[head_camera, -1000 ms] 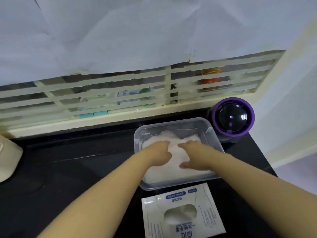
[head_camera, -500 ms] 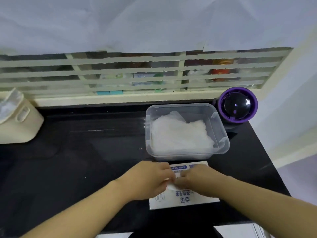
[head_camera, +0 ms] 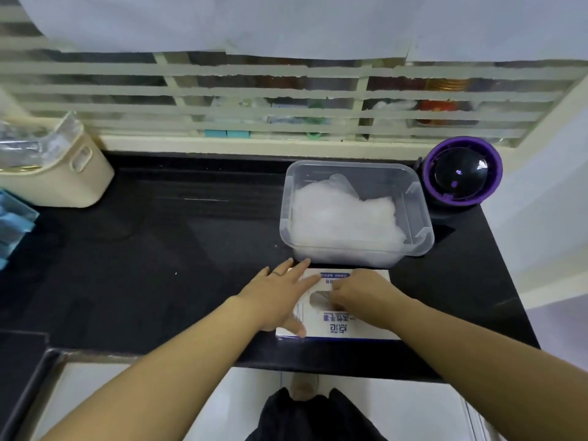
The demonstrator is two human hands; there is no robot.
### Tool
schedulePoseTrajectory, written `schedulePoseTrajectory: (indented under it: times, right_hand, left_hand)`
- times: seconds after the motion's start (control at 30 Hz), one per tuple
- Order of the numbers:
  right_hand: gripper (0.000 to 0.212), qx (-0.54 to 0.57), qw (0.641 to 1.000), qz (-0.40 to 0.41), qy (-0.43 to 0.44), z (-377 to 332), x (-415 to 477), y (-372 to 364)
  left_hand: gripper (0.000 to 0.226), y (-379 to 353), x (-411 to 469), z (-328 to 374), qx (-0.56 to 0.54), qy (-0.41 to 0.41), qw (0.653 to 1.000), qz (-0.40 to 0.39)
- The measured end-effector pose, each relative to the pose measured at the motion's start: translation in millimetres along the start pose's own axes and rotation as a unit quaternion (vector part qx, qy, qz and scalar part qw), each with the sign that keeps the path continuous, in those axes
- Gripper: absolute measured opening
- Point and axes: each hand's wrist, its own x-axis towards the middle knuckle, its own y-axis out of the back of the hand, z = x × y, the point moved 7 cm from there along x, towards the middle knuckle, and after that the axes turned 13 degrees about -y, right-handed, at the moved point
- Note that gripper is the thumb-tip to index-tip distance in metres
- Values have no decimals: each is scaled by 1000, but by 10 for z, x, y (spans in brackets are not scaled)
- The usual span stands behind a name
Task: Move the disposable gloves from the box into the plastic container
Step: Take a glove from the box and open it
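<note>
From the head camera, you are looking down at a black worktop [head_camera: 159, 249] with the glove box [head_camera: 356, 326] lying flat near its front edge, printed face up. The clear plastic container [head_camera: 423, 218] sits just behind it, almost touching, which keeps each carry short.

Your left hand [head_camera: 280, 294] lies flat on the left part of the box, fingers straight and spread, gripping nothing. Judging by the pose, it is there to pin the light carton down so that it does not lift when film is pulled through the slot.

Your right hand [head_camera: 362, 297] sits over the middle of the box, fingers curled down at the right edge of the oval opening [head_camera: 318, 299]. Pale film shows inside that opening, but your fingertips are hidden, so I cannot tell whether they have pinched a glove or are only reaching for one.

A crumpled white pile of gloves [head_camera: 343, 218] already fills most of the container's floor, so the task looks well along, with more left in the box.

A purple-rimmed dome [head_camera: 461, 173] stands just right of the container, and a cream basket [head_camera: 63, 176] sits well apart at the far left.
</note>
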Motion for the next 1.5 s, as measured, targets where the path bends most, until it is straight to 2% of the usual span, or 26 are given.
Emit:
schedulePoseTrajectory:
  times: [0.1,0.13,0.2,0.27,0.33,0.4,0.47,0.53,0.6,0.63,0.7,0.73,0.77,0.8,0.87,0.9,0.93,1.0,1.1,1.13,1.2,1.27,1.33,1.4,1.47,1.5]
  right_hand:
    - [16,41,998,42,3,28,-84,121]
    - [10,61,995,82,-2,58,-117,192]
    - [20,133,980,145,-16,97,-200,322]
    - [6,201,965,164,-49,114,-255,453]
    - [11,253,943,195,-91,152,-336,602]
    - [10,331,895,270,-129,251,-471,854]
    - [10,415,828,331,-180,437,-644,1076]
    - [11,474,787,320,-231,625,-727,1169]
    - [12,557,748,234,-274,755,-757,1133]
    - [14,632,697,184,-284,801,-786,1070]
    - [14,790,535,97,-283,796,-862,893]
    - [15,847,451,60,-276,762,-895,806]
    - [17,884,383,25,-268,715,-910,722]
    - [20,906,336,-6,-259,659,-918,645]
    - [31,926,281,-49,-249,523,-912,547]
    - [35,931,261,-66,-245,444,-907,540]
    - [37,936,244,-83,-240,363,-899,532]
    - [36,943,224,-111,-220,220,-882,575]
    - [36,946,219,-122,-204,146,-871,628]
    - [37,946,222,-123,-204,142,-864,632]
    - [39,946,229,-123,-195,140,-845,679]
    - [32,944,231,-127,-198,146,-827,712]
    - [30,936,240,-122,-226,202,-804,675]
    - [30,922,280,-110,-245,290,-757,661]
    - [41,912,311,-85,-252,415,-708,682]
    - [50,911,315,-71,-257,489,-703,700]
  left_hand:
    - [103,20,-6,23,0,5,1000,2]
    - [103,31,-8,31,-2,6,1000,1]
    - [104,38,-5,32,-7,9,1000,-1]
    - [105,45,-4,32,-8,14,1000,-7]
    - [104,42,-9,45,-1,15,1000,-13]
    - [105,57,-13,39,2,14,1000,-14]
    - [104,60,-8,39,1,13,1000,-10]
    - [99,89,-37,70,0,10,1000,16]
    - [88,185,-116,138,-42,-7,997,72]
    - [80,273,-183,174,-101,-20,988,115]
    - [64,469,-332,222,-255,-44,946,195]
    - [62,559,-397,235,-325,-45,919,219]
    - [62,631,-452,247,-396,-40,887,234]
    - [57,689,-484,251,-460,-36,851,249]
    - [34,804,-524,313,-581,-37,768,268]
    - [36,869,-535,378,-634,-50,726,261]
    - [47,926,-537,452,-676,-69,689,250]
    - [65,1046,-552,538,-703,-93,661,244]
    - [56,1183,-584,488,-689,-75,671,262]
    - [46,1227,-591,447,-668,-61,691,269]
    - [21,1326,-605,299,-569,-8,768,293]
    - [18,1438,-637,217,-486,9,819,304]
    - [22,1516,-654,227,-456,-8,839,297]
    - [22,1601,-655,198,-424,-17,852,305]
    - [20,1692,-627,123,-377,-11,867,325]
    - [19,1730,-616,94,-352,-5,875,333]
